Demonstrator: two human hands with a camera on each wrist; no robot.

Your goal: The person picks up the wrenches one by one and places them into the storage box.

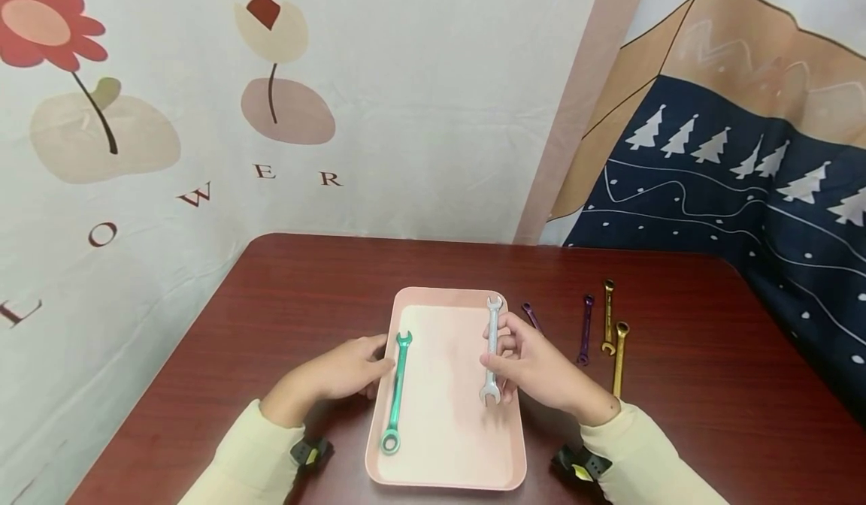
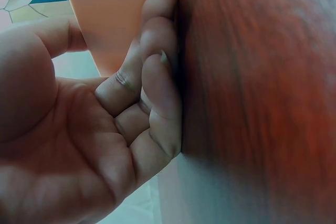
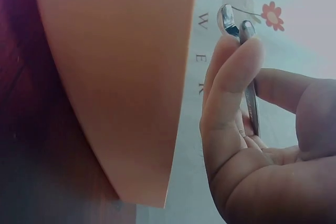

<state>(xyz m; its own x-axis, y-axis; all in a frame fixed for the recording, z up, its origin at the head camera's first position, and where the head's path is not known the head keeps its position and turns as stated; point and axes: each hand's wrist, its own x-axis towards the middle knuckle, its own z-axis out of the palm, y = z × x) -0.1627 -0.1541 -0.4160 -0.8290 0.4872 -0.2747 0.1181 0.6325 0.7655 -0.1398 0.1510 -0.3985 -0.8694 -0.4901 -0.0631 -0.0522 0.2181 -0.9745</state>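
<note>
1. A silver wrench (image 1: 492,349) is held by the right hand (image 1: 534,366) over the right side of the pink tray (image 1: 446,475), its length running roughly along the tray's long side. From the right wrist view the fingers (image 3: 231,77) are seen curled round the shank, with one open-ended jaw showing above the fingertips.
2. The wrench is judged to be solid metal – stiff, fairly weighty for its size, and smooth enough to slip in a loose pinch. It is best taken at mid-shank, as it is now, so that neither head tips it over.
3. A green wrench (image 1: 395,392) lies flat along the left side of the tray, ring end towards the person. The left hand (image 1: 341,373) rests just beside it at the tray's left rim; in the left wrist view its fingers (image 2: 152,77) are seen loosely bent against the tray's edge and the table, with nothing held in them.
4. To the right of the tray, on the table, more wrenches are laid out: two purple ones (image 1: 585,330) – one partly hidden behind the right hand – and two gold ones (image 1: 618,358), all well apart from the tray.
5. The table (image 1: 710,385) is of dark red-brown wood grain, smooth and hard; a dropped wrench would likely slide or clatter on it.
6. Behind it, cloth backdrops are hung: a pale one with flowers (image 1: 40,28) and letters on the left, and one with mountains and white trees (image 1: 717,144) on the right.
</note>
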